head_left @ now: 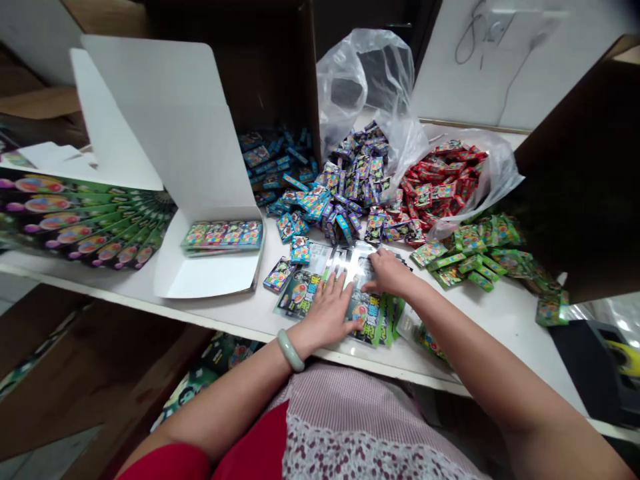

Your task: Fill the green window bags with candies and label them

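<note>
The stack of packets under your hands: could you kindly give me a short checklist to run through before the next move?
Left hand flat on the glossy packets: ok.
Right hand on the same glossy packets: ok.
Printing on the top packet legible: cannot tell, glare covers it.
White cardboard display box open, with a row of packets inside: ok.
Blue packets and purple packets kept apart: not ok, the piles run together.

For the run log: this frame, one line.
left hand: on printed card packets | right hand: on same packets | beside: white carton
</note>
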A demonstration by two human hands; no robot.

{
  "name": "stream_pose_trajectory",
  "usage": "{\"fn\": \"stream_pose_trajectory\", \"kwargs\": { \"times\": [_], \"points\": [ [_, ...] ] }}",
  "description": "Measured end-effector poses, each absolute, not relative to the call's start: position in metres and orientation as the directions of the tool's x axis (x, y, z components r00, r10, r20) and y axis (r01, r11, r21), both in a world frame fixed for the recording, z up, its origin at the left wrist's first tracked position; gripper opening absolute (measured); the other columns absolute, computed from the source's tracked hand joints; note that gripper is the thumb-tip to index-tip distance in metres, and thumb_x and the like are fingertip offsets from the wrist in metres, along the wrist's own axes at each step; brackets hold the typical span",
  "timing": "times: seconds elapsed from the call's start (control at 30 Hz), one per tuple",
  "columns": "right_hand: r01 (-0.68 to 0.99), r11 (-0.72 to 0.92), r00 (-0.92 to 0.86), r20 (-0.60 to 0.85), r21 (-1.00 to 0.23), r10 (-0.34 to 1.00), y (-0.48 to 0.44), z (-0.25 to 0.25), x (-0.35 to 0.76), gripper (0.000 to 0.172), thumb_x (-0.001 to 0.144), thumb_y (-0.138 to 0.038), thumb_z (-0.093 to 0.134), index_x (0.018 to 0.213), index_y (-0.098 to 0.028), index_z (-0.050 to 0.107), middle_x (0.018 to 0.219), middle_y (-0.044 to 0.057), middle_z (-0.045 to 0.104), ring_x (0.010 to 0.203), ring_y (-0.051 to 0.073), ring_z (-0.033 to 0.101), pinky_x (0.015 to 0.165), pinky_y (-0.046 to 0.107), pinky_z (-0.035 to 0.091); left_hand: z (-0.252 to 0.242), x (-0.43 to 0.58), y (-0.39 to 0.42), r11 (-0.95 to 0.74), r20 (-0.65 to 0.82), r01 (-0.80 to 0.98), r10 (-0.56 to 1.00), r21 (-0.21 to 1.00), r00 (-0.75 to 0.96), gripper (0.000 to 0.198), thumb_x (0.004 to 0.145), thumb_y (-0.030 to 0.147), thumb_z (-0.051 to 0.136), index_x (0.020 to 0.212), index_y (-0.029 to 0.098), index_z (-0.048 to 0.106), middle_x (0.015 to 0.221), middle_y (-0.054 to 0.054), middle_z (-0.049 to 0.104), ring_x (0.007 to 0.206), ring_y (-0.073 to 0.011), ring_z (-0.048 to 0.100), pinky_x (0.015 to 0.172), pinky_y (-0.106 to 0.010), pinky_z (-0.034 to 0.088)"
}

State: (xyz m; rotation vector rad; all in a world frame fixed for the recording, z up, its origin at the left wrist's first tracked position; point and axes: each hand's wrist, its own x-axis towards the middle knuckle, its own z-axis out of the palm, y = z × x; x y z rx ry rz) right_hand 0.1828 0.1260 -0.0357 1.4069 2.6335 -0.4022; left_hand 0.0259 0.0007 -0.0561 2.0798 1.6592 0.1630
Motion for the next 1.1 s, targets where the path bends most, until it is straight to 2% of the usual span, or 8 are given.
{"fn": "stream_pose_trajectory", "kwargs": {
  "times": [0.23, 0.43, 0.57, 0.67, 0.73, 0.8, 0.93, 1.1],
  "points": [
    [0.824, 0.499, -0.563, -0.291, -0.269, 0.773, 0.155, -0.037, 0.186, 0.052, 0.061, -0.042, 0.082, 0.1, -0.013, 0.063, 0.1, 0.013, 0.068, 0.09, 0.027, 0.063, 0.072, 0.031, 0.046, -0.056, 0.026, 0.0, -0.133, -0.252, 0.899, 0.934, 0.418, 0.255, 0.087, 0.078, 0.047, 0.067, 0.148, 0.015, 0.025, 0.16, -0.019, 0.006, 0.147, -0.0374, -0.003, 0.117, -0.057, 0.01],
    [0.822, 0.415, -0.539, -0.297, -0.39, 0.788, 0.163, -0.031, 0.195, 0.024, 0.066, -0.035, 0.077, 0.074, -0.018, 0.062, 0.071, 0.003, 0.066, 0.066, 0.019, 0.059, 0.057, 0.027, 0.039, -0.059, 0.027, -0.002, -0.122, -0.163, 0.83, 0.955, 0.544, 0.247, 0.084, 0.075, 0.04, 0.071, 0.145, 0.019, 0.031, 0.159, -0.018, 0.017, 0.147, -0.0388, 0.005, 0.116, -0.06, 0.01],
    [0.774, 0.393, -0.551, -0.223, -0.497, 0.804, 0.156, -0.005, 0.206, 0.018, 0.075, -0.034, 0.069, 0.072, -0.019, 0.06, 0.067, 0.0, 0.063, 0.064, 0.015, 0.056, 0.056, 0.025, 0.039, -0.051, 0.033, 0.003, -0.072, 0.043, 0.548, 0.997, 0.833, 0.066, 0.054, 0.088, 0.026, 0.053, 0.139, 0.017, 0.037, 0.136, -0.016, 0.054, 0.13, -0.0266, 0.047, 0.109, -0.047, 0.036],
    [0.624, 0.291, -0.619, -0.231, -0.725, 0.751, 0.15, 0.024, 0.22, 0.018, 0.076, -0.038, 0.068, 0.076, -0.02, 0.064, 0.071, 0.0, 0.066, 0.066, 0.015, 0.059, 0.06, 0.026, 0.044, -0.037, 0.033, 0.013, -0.055, 0.062, 0.365, 0.998, 0.93, -0.006, 0.027, 0.091, 0.021, 0.045, 0.116, 0.019, 0.056, 0.107, -0.008, 0.069, 0.101, -0.0194, 0.064, 0.092, -0.037, 0.05],
    [0.472, 0.114, -0.735, -0.319, -0.874, 0.599, 0.145, 0.041, 0.229, 0.024, 0.072, -0.04, 0.071, 0.085, -0.02, 0.07, 0.08, 0.0, 0.071, 0.072, 0.016, 0.062, 0.066, 0.028, 0.049, -0.024, 0.027, 0.02, -0.125, 0.113, 0.399, 0.992, 0.908, 0.054, 0.02, 0.091, 0.021, 0.047, 0.106, 0.02, 0.06, 0.102, -0.006, 0.07, 0.096, -0.0187, 0.065, 0.087, -0.035, 0.051],
    [0.393, -0.035, -0.814, -0.365, -0.919, 0.453, 0.136, 0.05, 0.235, 0.034, 0.069, -0.042, 0.075, 0.095, -0.02, 0.073, 0.089, 0.001, 0.074, 0.078, 0.017, 0.065, 0.075, 0.031, 0.051, -0.009, 0.017, 0.026, -0.238, 0.166, 0.468, 0.968, 0.851, 0.19, 0.022, 0.092, 0.021, 0.047, 0.108, 0.021, 0.061, 0.102, -0.006, 0.07, 0.094, -0.0187, 0.066, 0.084, -0.034, 0.052],
    [0.299, -0.086, -0.73, -0.286, -0.95, 0.621, 0.117, 0.045, 0.231, 0.037, 0.072, -0.05, 0.072, 0.092, -0.019, 0.076, 0.087, 0.002, 0.075, 0.078, 0.017, 0.065, 0.079, 0.032, 0.05, 0.017, -0.002, 0.029, -0.484, 0.225, 0.597, 0.861, 0.639, 0.457, 0.033, 0.094, 0.023, 0.045, 0.126, 0.02, 0.053, 0.118, -0.011, 0.066, 0.105, -0.023, 0.064, 0.09, -0.039, 0.051],
    [0.163, -0.175, -0.711, -0.239, -0.971, 0.661, 0.105, 0.041, 0.218, 0.046, 0.071, -0.055, 0.073, 0.097, -0.016, 0.076, 0.095, 0.008, 0.074, 0.088, 0.02, 0.066, 0.087, 0.037, 0.049, 0.019, 0.002, 0.022, -0.45, 0.271, 0.83, 0.887, 0.329, 0.373, 0.042, 0.092, 0.021, 0.048, 0.133, 0.011, 0.045, 0.12, -0.02, 0.063, 0.108, -0.0309, 0.061, 0.09, -0.049, 0.051]
  ]
}}
